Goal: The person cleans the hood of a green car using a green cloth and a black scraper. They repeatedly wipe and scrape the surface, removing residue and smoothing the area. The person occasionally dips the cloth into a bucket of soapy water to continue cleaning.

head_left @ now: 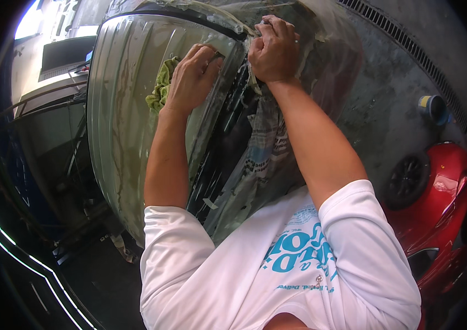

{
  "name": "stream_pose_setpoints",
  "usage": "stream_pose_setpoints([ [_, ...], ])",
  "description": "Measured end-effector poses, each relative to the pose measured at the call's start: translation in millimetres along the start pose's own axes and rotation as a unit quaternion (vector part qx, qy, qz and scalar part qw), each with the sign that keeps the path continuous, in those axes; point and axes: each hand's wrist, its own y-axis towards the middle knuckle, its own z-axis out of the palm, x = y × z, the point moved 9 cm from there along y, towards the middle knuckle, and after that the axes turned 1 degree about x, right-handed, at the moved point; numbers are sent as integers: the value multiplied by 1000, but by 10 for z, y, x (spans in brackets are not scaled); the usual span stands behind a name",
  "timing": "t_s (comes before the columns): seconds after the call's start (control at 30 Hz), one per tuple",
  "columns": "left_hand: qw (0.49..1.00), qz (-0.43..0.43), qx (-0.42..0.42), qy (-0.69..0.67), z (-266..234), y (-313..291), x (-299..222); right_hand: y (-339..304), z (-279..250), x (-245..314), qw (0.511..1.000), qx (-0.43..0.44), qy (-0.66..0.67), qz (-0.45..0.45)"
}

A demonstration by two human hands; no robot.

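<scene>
Under my hands is a vehicle roof (129,110), ridged, greenish-grey and wet-looking. My left hand (192,77) rests on it with bent fingers, a small dark flat piece (218,55) showing at its thumb and fingertips. A crumpled green cloth (162,88) lies on the roof against the outer side of that hand. Across the dark roof edge, my right hand (274,49) is closed over the clear plastic film and masking near the corner. Whatever is in its fingers is hidden. Newspaper sheets (263,143) cover the vehicle's side below my right forearm.
Clear plastic film (332,44) drapes over the vehicle at the far right. A red car (442,187) stands to the right, with a dark bucket (437,110) on the floor beyond it. A floor drain grate (404,41) runs behind. Shelving and equipment (52,104) stand at the left.
</scene>
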Motion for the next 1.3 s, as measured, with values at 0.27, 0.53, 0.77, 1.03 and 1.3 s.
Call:
stream_pose_setpoints([
  [0.27,984,58,155,71,440,37,-22,13,-3,5,1000,-10,-4,-11],
  [0.53,943,-28,290,159,400,-149,-76,25,-14,31,1000,-4,-11,-14],
  [0.77,986,3,169,17,244,62,-102,43,-27,1,1000,-2,-14,-7],
  [1.03,977,-64,200,25,542,5,14,24,-57,34,999,-23,-26,-17],
  [1.3,977,-147,140,-61,115,-131,225,59,-80,56,999,-18,-25,-10],
])
